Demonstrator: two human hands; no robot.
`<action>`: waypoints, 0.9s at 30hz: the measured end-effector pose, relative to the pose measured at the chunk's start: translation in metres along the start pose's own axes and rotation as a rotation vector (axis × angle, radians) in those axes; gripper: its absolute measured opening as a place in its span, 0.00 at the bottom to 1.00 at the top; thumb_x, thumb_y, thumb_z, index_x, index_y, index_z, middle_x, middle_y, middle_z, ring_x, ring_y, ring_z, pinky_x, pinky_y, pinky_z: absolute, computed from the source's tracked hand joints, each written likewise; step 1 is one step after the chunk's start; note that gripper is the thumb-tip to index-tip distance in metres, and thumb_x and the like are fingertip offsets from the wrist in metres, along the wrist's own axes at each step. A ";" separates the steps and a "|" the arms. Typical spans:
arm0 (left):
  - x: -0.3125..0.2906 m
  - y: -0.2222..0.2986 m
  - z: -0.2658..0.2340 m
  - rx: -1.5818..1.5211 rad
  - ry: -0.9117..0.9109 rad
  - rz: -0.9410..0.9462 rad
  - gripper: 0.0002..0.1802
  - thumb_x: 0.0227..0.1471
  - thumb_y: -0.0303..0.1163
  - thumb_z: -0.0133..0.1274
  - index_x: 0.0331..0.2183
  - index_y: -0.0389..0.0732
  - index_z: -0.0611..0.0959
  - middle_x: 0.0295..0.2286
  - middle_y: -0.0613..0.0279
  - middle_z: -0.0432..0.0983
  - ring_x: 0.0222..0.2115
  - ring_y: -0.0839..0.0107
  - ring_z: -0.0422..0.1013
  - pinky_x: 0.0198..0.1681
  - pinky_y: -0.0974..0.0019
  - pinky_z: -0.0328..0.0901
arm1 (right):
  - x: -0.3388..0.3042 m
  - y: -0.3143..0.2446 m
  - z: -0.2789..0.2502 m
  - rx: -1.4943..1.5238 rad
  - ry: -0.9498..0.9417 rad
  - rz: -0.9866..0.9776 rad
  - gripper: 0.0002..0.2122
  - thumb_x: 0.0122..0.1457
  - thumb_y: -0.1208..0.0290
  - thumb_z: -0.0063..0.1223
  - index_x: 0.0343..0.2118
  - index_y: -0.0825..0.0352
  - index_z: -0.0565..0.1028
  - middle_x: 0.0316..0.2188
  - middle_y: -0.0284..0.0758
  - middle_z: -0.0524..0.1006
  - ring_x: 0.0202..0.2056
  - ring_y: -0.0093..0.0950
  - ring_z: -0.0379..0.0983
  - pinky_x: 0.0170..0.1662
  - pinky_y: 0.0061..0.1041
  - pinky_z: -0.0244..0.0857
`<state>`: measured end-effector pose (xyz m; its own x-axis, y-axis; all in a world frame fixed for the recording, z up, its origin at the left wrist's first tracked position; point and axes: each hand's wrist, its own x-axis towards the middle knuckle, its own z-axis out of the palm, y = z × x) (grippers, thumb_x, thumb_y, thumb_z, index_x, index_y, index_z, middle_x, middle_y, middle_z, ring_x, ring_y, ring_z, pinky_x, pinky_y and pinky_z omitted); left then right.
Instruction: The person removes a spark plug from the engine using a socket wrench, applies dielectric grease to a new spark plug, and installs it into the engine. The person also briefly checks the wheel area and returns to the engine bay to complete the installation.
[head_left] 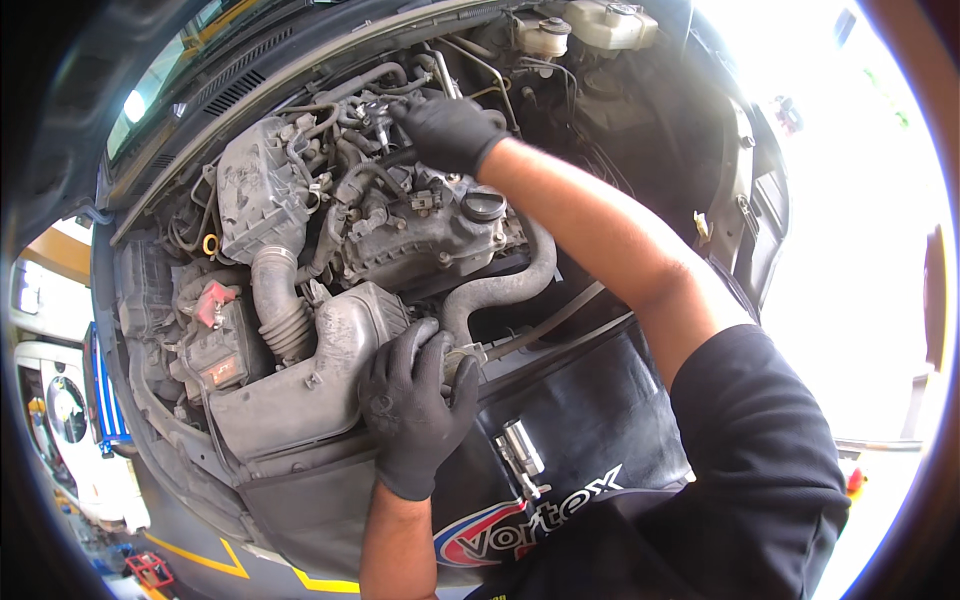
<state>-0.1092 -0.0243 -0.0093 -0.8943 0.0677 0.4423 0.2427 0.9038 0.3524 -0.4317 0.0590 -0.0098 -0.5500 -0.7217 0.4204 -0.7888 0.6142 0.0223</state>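
My left hand [415, 405], in a black glove, lies with fingers apart on the edge of the grey plastic air intake duct [300, 385]. Its thumb is beside the lower end of the thick radiator hose [500, 290]. Across the engine reaches my right hand [445, 130], also gloved in black. Its fingers curl down among the hoses at the engine's far side, next to a small shiny metal part [380, 125]; what they grip is hidden. Below that hand sits the engine cover [425, 240] with its black oil filler cap [484, 206].
A black protective cover [590, 410] drapes the car's front edge, with shiny metal socket tools [520, 455] lying on it. The air filter housing [255, 190] and battery [225, 345] stand at left. Fluid reservoirs [541, 37] sit at the back. The raised hood [60, 130] edges the left side.
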 end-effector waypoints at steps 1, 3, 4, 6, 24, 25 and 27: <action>-0.001 0.000 0.000 0.000 0.005 0.003 0.18 0.51 0.38 0.65 0.41 0.36 0.84 0.44 0.53 0.79 0.44 0.50 0.76 0.49 0.49 0.68 | -0.002 0.021 0.006 -0.018 -0.035 -0.006 0.26 0.63 0.67 0.53 0.65 0.59 0.68 0.41 0.41 0.83 0.40 0.43 0.82 0.42 0.43 0.76; -0.001 -0.001 0.001 0.021 0.001 0.000 0.18 0.51 0.38 0.65 0.41 0.36 0.84 0.44 0.52 0.79 0.44 0.50 0.76 0.48 0.49 0.68 | -0.005 0.061 0.020 -0.001 -0.084 0.006 0.23 0.63 0.67 0.53 0.62 0.52 0.71 0.41 0.40 0.83 0.39 0.42 0.82 0.42 0.43 0.76; -0.001 -0.001 0.001 0.026 -0.012 -0.009 0.19 0.51 0.38 0.65 0.41 0.36 0.84 0.44 0.52 0.79 0.44 0.49 0.76 0.48 0.49 0.68 | -0.006 0.076 0.028 -0.018 -0.092 0.003 0.22 0.63 0.68 0.53 0.61 0.51 0.73 0.41 0.40 0.83 0.39 0.43 0.82 0.41 0.44 0.76; 0.000 0.000 0.001 0.026 -0.001 0.005 0.19 0.51 0.39 0.64 0.41 0.36 0.84 0.44 0.52 0.78 0.44 0.49 0.76 0.48 0.48 0.68 | 0.004 0.092 0.043 0.048 -0.061 0.012 0.23 0.61 0.71 0.50 0.61 0.50 0.73 0.38 0.41 0.84 0.39 0.41 0.83 0.40 0.44 0.76; 0.000 0.002 -0.002 0.030 -0.015 -0.012 0.19 0.52 0.40 0.64 0.41 0.37 0.84 0.45 0.53 0.78 0.44 0.50 0.75 0.48 0.49 0.69 | -0.004 0.042 -0.001 0.025 -0.254 0.237 0.26 0.56 0.75 0.52 0.60 0.51 0.75 0.42 0.42 0.82 0.43 0.42 0.81 0.45 0.45 0.77; -0.001 0.003 -0.002 0.015 -0.020 -0.026 0.19 0.51 0.39 0.64 0.41 0.37 0.84 0.45 0.52 0.78 0.45 0.49 0.75 0.49 0.49 0.68 | -0.010 0.059 0.008 0.032 -0.133 0.167 0.26 0.57 0.76 0.51 0.60 0.50 0.76 0.43 0.42 0.82 0.45 0.42 0.81 0.46 0.44 0.76; -0.001 0.003 -0.003 0.031 -0.021 -0.010 0.19 0.51 0.39 0.64 0.41 0.37 0.84 0.45 0.53 0.78 0.45 0.49 0.75 0.49 0.49 0.68 | -0.014 0.077 0.025 0.058 0.047 0.092 0.27 0.58 0.78 0.49 0.61 0.48 0.75 0.44 0.43 0.81 0.46 0.43 0.80 0.48 0.44 0.76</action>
<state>-0.1066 -0.0231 -0.0060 -0.9044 0.0672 0.4214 0.2223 0.9172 0.3307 -0.4912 0.1083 -0.0364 -0.6086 -0.6462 0.4605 -0.7507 0.6569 -0.0705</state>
